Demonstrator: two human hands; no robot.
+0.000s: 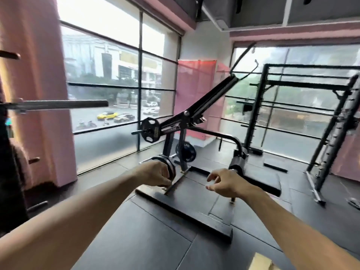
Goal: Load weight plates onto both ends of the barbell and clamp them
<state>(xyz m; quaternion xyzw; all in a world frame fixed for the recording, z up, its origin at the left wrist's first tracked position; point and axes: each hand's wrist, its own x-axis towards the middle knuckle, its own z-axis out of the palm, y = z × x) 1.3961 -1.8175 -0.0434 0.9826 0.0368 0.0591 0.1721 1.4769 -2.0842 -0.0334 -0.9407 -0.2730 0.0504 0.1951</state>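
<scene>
The bare end of the barbell (64, 104) juts in from the left at chest height, with no plate on the part I can see. My left hand (155, 173) reaches forward and low, its fingers curled round the rim of a dark weight plate (171, 164) beside a lever machine's post. To the right, my right hand (224, 184) hovers over the machine's base with loosely bent fingers, holding nothing. Another black plate (149, 129) sits on the machine's loading horn. A plate with white lettering (186, 152) stands lower behind it. No clamp is in sight.
The lever machine's floor frame (185, 213) lies right below my arms. A black power rack (331, 123) stands at the right. A pink pillar (48, 94) and storage pegs (34, 160) are on the left, with large windows behind. The floor is dark rubber matting.
</scene>
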